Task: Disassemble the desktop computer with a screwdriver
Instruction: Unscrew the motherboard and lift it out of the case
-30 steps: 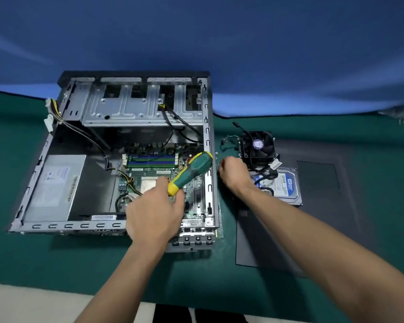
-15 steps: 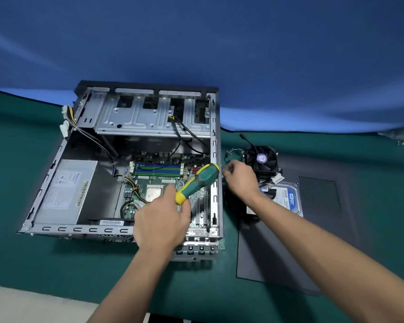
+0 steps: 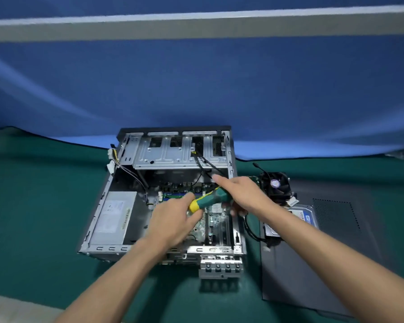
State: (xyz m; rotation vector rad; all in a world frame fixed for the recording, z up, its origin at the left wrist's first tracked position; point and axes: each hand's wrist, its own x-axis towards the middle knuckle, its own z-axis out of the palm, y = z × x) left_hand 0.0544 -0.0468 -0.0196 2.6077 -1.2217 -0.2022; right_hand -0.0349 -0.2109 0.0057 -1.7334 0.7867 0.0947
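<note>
The open desktop case (image 3: 230, 150) lies on its side on the green mat, with the motherboard (image 3: 216, 221) showing inside. Above the board, a screwdriver (image 3: 211, 198) with a green and yellow handle is held between both hands; its shaft is hidden. My left hand (image 3: 173, 221) pinches the yellow part between thumb and fingers. My right hand (image 3: 241, 194) wraps the green end of the handle from the right, its index finger stretched out toward the drive cage (image 3: 173, 155).
A grey power supply (image 3: 114, 217) fills the case's left side. To the right of the case lie a black CPU fan cooler (image 3: 276, 186), a hard drive (image 3: 306, 214) and the dark side panel (image 3: 336, 248). Blue cloth hangs behind.
My right hand left the spot beside the fan and came left onto the screwdriver's green handle. The view tilted up, so the case sits lower in the frame.
</note>
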